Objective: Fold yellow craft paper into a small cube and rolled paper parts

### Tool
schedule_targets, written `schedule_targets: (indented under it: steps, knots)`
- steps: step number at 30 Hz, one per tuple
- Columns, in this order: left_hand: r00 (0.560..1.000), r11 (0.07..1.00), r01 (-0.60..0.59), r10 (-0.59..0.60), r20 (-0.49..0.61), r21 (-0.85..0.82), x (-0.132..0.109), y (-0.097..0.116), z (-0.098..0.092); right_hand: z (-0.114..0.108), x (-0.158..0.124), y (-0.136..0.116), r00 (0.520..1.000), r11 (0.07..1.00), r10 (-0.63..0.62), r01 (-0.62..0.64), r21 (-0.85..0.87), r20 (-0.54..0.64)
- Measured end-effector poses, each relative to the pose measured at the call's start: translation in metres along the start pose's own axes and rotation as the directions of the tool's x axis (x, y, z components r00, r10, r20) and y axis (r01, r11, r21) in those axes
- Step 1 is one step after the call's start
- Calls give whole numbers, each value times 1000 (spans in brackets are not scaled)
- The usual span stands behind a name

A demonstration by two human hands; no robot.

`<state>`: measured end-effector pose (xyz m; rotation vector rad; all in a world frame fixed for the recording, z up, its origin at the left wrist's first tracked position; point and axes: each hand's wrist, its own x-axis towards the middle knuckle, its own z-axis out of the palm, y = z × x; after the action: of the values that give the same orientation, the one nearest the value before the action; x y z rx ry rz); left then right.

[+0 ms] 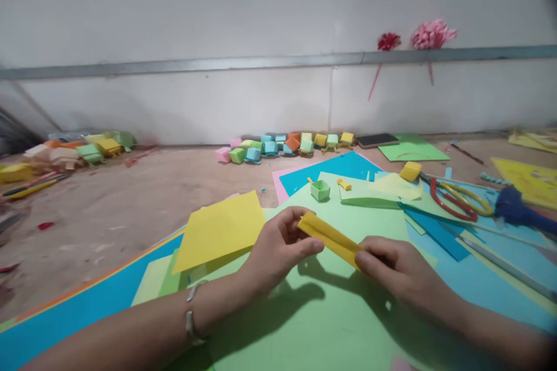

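A narrow folded strip of yellow paper [333, 239] hangs tilted above a large light green sheet [304, 324], creased along its length. My left hand [285, 246], with a silver bracelet on its wrist, holds the strip's upper left end, the fingers partly behind it. At the lower right end my right hand [391, 264] pinches the strip between thumb and fingers. A yellow square sheet [221, 226] lies left of my left hand. Beyond the strip stand a small open green paper box [320, 190] and an orange-yellow paper scrap [344, 185].
Scissors with red and yellow handles [463, 200] lie at the right, near a yellow paper cube [410, 171] and a dark blue object [524, 208]. Several coloured paper cubes [270, 148] line the wall [174, 104]. More folded pieces [90, 153] sit at the far left.
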<state>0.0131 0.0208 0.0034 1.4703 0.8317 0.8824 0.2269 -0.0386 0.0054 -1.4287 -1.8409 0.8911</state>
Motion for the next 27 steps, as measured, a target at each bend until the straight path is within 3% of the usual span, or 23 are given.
schedule_targets:
  steps: [2,5,8,10,11,13,15,16,18,24,27]
  knots:
    - [982,975,139,-114,150,-171,1,-1,3,7,8,-12,986,971,164,-168,170,37]
    - [976,952,210,-191,107,-222,0,1,6,21,22,-26,968,943,211,-238,232,135]
    - [963,923,266,-266,37,-278,1,6,1,25,34,-32,971,985,78,-110,132,227]
    - [946,896,321,-319,58,-305,3,6,-6,18,39,-30,984,998,5,-17,68,177]
    - [931,877,366,-343,127,-311,5,6,-9,13,40,-27,992,999,2,-9,53,125]
    - [842,811,500,-374,389,-302,5,3,-14,1,41,-22,998,997,33,-37,74,48]
    - [661,711,646,-341,668,-277,4,-2,-15,-9,38,-19,994,984,85,-94,153,65]
    - [582,673,692,-304,754,-263,2,-5,-15,-12,35,-19,989,971,111,-129,200,102]
    - [507,647,721,-247,826,-249,0,-9,-14,-14,29,-21,971,941,159,-204,269,181]
    - [472,629,738,-224,853,-243,-4,-18,-12,-8,15,-31,945,929,203,-268,255,255]
    - [490,587,763,-253,834,-270,-4,-23,-9,-4,16,-29,945,929,200,-267,255,260]
